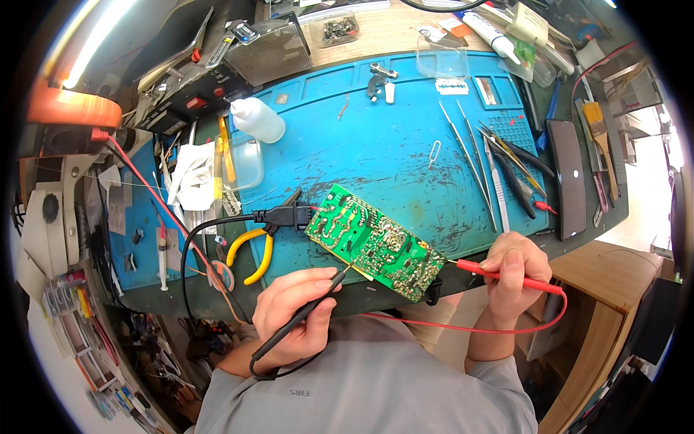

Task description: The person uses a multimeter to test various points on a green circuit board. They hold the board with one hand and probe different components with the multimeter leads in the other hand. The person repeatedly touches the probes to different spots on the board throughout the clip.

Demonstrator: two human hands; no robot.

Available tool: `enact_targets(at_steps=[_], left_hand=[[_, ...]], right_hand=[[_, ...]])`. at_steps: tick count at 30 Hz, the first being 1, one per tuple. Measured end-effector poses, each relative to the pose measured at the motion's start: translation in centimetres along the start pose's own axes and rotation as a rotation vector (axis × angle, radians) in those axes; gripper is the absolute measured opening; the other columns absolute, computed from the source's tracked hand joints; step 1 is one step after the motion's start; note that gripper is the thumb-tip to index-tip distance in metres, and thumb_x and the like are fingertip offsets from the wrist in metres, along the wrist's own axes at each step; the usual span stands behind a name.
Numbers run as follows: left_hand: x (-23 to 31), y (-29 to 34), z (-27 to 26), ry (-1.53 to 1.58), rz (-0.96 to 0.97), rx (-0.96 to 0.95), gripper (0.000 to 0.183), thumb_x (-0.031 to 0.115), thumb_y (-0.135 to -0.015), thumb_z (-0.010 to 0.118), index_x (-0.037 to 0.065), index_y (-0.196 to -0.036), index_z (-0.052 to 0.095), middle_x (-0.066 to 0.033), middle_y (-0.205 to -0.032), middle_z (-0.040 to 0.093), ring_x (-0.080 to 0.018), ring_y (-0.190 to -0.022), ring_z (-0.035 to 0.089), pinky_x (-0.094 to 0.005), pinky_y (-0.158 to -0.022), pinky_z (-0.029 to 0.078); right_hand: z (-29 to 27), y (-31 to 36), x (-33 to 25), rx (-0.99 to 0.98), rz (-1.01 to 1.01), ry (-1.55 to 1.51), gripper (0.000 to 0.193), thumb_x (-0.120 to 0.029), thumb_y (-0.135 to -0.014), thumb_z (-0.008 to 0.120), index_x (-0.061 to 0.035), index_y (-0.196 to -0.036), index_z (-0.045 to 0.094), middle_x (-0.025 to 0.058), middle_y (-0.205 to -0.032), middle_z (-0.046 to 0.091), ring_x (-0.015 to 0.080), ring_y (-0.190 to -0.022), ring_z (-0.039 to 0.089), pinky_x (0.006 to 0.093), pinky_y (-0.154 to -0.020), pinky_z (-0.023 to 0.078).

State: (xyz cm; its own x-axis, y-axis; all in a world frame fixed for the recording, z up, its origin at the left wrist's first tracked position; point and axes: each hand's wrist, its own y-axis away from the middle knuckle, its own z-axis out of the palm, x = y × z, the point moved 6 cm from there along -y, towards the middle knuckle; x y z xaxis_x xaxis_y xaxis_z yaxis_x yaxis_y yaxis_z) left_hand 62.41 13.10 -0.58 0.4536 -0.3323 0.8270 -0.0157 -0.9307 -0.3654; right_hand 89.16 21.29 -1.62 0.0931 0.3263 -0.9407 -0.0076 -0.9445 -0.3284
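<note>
A green circuit board (376,246) lies solder side up at the near edge of the blue work mat (325,145). A black power plug (285,215) with a cable meets its left end. My left hand (293,307) grips a black multimeter probe (307,307), its tip at the board's near edge. From the right, my right hand (517,271) grips a red multimeter probe (499,275), with its tip at the board's right end. Whether either tip actually touches metal I cannot tell. Yellow-handled pliers (253,254) lie left of the board.
Tweezers (473,163) and black-handled pliers (513,177) lie right of the board, beside a dark phone (566,181). A white bottle (258,121) stands at the back left. An orange-cased meter (72,112) is at far left, its red lead (155,192) crossing the bench.
</note>
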Motion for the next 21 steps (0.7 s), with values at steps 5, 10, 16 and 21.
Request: enact_targets(at_steps=[5,10,16,21], left_hand=[[0.06,-0.01,0.11,-0.035,0.015,-0.044,0.019,0.009,-0.096,0.059,0.000,-0.112,0.055,-0.0201,-0.109,0.063,-0.0246,-0.082,0.071,-0.0323,-0.073,0.058],[0.11,0.01,-0.03,-0.082,0.034,-0.060,0.019,0.009,-0.095,0.061,-0.001,-0.111,0.056,-0.0211,-0.108,0.064,-0.0255,-0.081,0.071,-0.0326,-0.071,0.058],[-0.10,0.12,-0.01,-0.076,0.041,-0.067,0.020,0.008,-0.094,0.063,-0.001,-0.112,0.057,-0.0223,-0.109,0.065,-0.0257,-0.080,0.072,-0.0325,-0.070,0.059],[0.00,0.07,-0.04,-0.076,0.046,-0.068,0.021,0.007,-0.094,0.063,-0.002,-0.112,0.058,-0.0228,-0.109,0.065,-0.0251,-0.080,0.072,-0.0319,-0.070,0.059]], right_hand=[[0.39,-0.06,-0.10,-0.016,-0.099,-0.009,0.030,-0.011,-0.093,0.051,0.0004,-0.065,0.056,0.0070,-0.057,0.055,0.0085,-0.042,0.037,0.0237,-0.039,0.025],[0.04,0.04,0.01,0.007,-0.012,0.013,0.024,-0.009,-0.084,0.054,-0.0009,-0.062,0.058,0.0071,-0.057,0.060,0.0133,-0.048,0.051,0.0255,-0.045,0.039],[-0.05,0.02,0.09,0.015,-0.016,0.020,0.023,-0.009,-0.083,0.055,-0.0011,-0.061,0.058,0.0070,-0.057,0.060,0.0132,-0.047,0.051,0.0258,-0.045,0.039],[-0.01,-0.02,0.02,-0.002,-0.004,0.016,0.024,-0.010,-0.084,0.055,-0.0015,-0.062,0.059,0.0071,-0.057,0.060,0.0134,-0.047,0.051,0.0258,-0.045,0.039]])
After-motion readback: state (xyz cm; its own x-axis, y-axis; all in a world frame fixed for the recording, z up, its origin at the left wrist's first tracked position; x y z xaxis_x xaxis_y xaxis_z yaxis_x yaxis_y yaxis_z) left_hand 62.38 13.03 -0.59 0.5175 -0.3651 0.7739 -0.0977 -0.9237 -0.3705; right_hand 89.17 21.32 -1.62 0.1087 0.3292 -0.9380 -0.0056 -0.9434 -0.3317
